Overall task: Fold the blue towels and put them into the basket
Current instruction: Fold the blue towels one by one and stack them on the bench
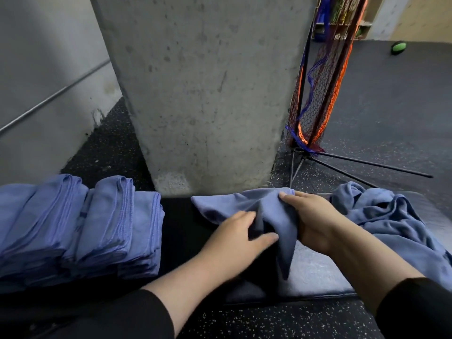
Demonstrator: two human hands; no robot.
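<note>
Between both hands: blue towel (244, 204), long axis left-right; right hand (315, 221) pinches far corner, left hand (234, 237) grips near fold.

Two bare forearms in view, no gloves, rings or watch visible. Left hand (234, 238) & right hand (315, 221) both bare. Black long sleeves pushed up twd the elbows: left sleeve (137, 316) at approx 7 o'clock, right sleeve (415, 309) at approx 5 o'clock. Fabric plain, no markings.
</note>
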